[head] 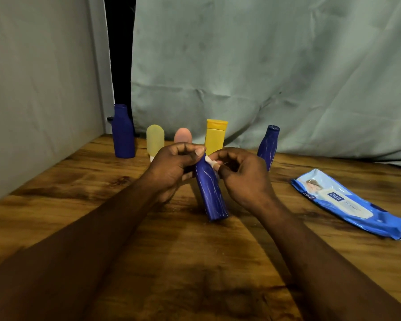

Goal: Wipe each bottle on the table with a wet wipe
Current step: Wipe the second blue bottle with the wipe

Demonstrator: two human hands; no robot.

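Forearms converge over the table. Left hand grips the tilted bottle at its top. Right hand pinches a wipe against it.

My bottle is blue, streaked white; the wipe white; the right pack blue; the tabletop brown woodgrain.
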